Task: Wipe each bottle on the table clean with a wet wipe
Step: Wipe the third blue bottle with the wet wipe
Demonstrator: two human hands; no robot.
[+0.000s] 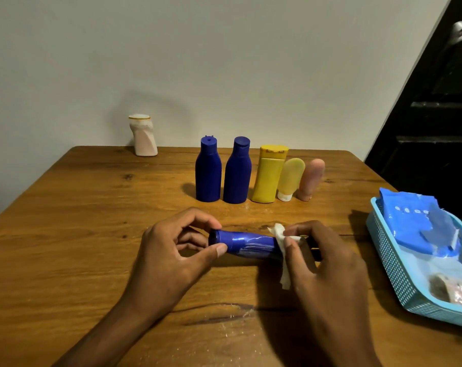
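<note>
Both hands' grip (bottle [247, 245] between) holds wipe [282, 250].

This looks like a room in a home, not a workplace. A worn wooden table [79, 234] with knots and scratches stands pushed against a plain pale painted wall [224, 62]. To the right a dark wooden door [431, 123] hangs, something metal glinting high on it. Everyday toiletry bottles [251, 173], lotion and shampoo sorts, stand in a row on the table, and a light blue plastic basket [388, 260] holds a blue packet [410, 215]. The light is dim and warm.
</note>
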